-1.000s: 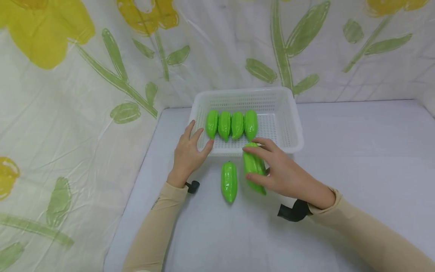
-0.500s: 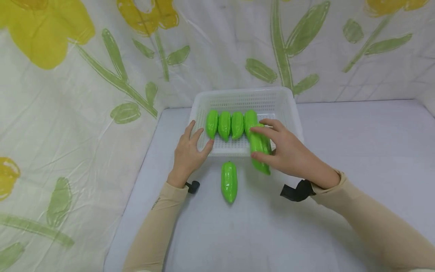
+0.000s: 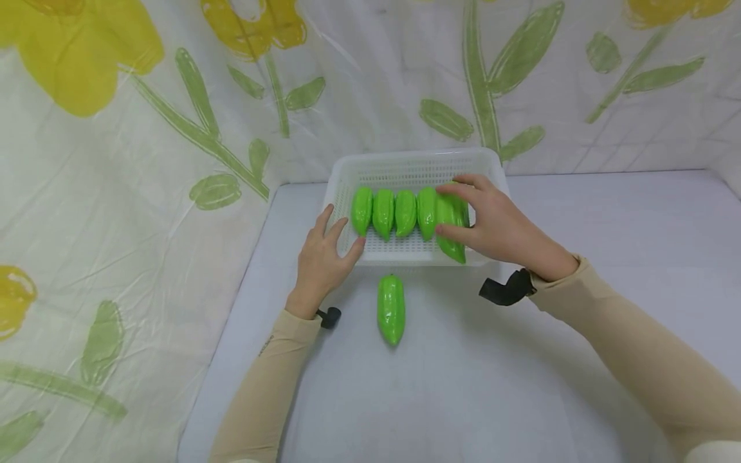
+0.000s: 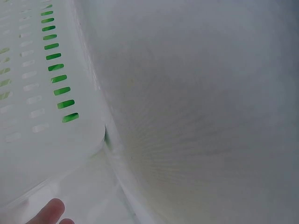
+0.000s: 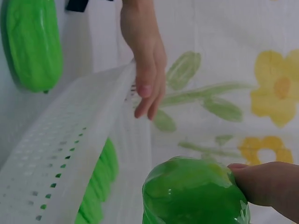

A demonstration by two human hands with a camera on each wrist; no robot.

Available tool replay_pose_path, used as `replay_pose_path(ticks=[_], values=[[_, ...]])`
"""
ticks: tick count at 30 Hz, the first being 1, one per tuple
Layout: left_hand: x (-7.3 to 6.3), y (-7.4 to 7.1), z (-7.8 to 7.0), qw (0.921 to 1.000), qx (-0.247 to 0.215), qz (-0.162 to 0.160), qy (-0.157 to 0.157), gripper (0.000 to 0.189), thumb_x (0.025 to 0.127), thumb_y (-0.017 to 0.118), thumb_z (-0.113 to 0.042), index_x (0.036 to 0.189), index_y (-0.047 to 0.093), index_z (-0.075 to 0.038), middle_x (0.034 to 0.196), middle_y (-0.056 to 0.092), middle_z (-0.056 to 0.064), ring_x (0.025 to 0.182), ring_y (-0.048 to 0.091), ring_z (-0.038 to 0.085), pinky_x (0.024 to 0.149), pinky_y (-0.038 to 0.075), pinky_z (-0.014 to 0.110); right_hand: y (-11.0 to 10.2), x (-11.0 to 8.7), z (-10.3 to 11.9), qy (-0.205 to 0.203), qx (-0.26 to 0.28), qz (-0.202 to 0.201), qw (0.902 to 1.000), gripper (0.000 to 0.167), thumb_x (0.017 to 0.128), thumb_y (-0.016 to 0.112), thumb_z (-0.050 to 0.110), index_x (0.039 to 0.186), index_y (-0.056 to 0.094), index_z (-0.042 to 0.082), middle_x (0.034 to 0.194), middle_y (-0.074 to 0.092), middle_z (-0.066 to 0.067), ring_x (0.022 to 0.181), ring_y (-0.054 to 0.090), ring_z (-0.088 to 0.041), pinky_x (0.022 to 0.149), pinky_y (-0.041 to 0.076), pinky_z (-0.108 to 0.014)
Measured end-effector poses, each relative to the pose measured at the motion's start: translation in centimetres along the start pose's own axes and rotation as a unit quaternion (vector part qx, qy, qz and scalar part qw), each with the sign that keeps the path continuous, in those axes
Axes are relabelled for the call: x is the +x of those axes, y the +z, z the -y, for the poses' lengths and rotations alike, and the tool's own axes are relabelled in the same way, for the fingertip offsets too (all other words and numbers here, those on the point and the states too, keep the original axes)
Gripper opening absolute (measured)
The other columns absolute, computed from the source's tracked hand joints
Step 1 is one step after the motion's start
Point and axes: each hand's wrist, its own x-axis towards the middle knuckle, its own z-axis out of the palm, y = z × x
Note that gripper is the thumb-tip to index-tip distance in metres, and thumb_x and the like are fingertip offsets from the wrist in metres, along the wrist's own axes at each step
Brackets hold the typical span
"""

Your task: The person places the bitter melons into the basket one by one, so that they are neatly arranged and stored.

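Note:
My right hand is over the right part of a white plastic basket. Its thumb and fingers grip a glossy green ridged toy vegetable, long with a pointed tip; in the right wrist view the rounded end of this green vegetable looms close. Several like it, such as the leftmost green vegetable, lie side by side in the basket, left of the held one. Another green vegetable lies on the table in front. At the basket's front left corner my left hand rests with fingers spread, holding nothing.
The basket stands on a white-covered table, close to a hanging flower-printed cloth. This cloth also runs along the left side. A black wrist camera mount sticks out below my right wrist.
My right hand has carried the green vegetable from the basket's front edge up and to the right, into the basket beside the row. The left hand has stayed still.

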Motion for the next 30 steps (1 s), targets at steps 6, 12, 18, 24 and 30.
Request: replay_pose_path(ticks=[6,12,18,24,30], values=[[0.0,0.0,-0.1,1.0000,-0.001,0.005,-0.001,0.069,0.097,0.054,-0.056,0.143,0.061,-0.006,0.168,0.035,0.013,0.124,0.059,0.044,0.086,0.057,0.059,-0.4,1.3,-0.7,0.015,-0.004,0.008,0.9998,0.065,0.095,0.076,0.030,0.150,0.053,0.006,0.158,0.037,-0.025,0.134,0.051,-0.045,0.110,0.043,-0.063],[0.1,0.0,-0.2,0.9999,-0.002,0.010,-0.004,0.069,0.098,0.054,-0.057,0.144,0.061,-0.006,0.168,0.033,0.013,0.124,0.059,0.043,0.086,0.057,0.058,-0.8,2.2,-1.1,0.024,-0.012,0.019,0.9994,0.065,0.096,0.075,0.030,0.151,0.052,0.004,0.158,0.037,-0.026,0.143,0.042,-0.045,0.115,0.039,-0.063],[0.1,0.0,-0.2,1.0000,-0.001,0.008,-0.003,0.069,0.098,0.054,-0.057,0.144,0.061,-0.006,0.168,0.034,0.013,0.122,0.059,0.043,0.083,0.057,0.058,-0.9,3.4,-2.1,0.032,-0.016,0.032,0.9989,0.065,0.096,0.074,0.029,0.151,0.052,0.003,0.158,0.037,-0.028,0.145,0.039,-0.045,0.116,0.037,-0.064],[0.1,0.0,-0.1,0.9999,-0.001,0.010,-0.005,0.069,0.098,0.053,-0.057,0.144,0.061,-0.006,0.168,0.033,0.012,0.124,0.059,0.043,0.084,0.057,0.059,-0.7,4.5,-3.1,0.041,-0.029,0.039,0.9980,0.066,0.096,0.075,0.029,0.150,0.051,0.001,0.158,0.037,-0.030,0.145,0.038,-0.047,0.117,0.036,-0.063],[0.0,0.0,-0.1,0.9999,0.001,0.011,-0.006,0.069,0.098,0.053,-0.057,0.144,0.061,-0.006,0.169,0.033,0.012,0.124,0.059,0.043,0.084,0.057,0.058,-0.5,5.7,-4.0,0.051,-0.042,0.061,0.9959,0.065,0.096,0.074,0.030,0.150,0.051,0.001,0.159,0.036,-0.030,0.150,0.031,-0.046,0.120,0.031,-0.063]])
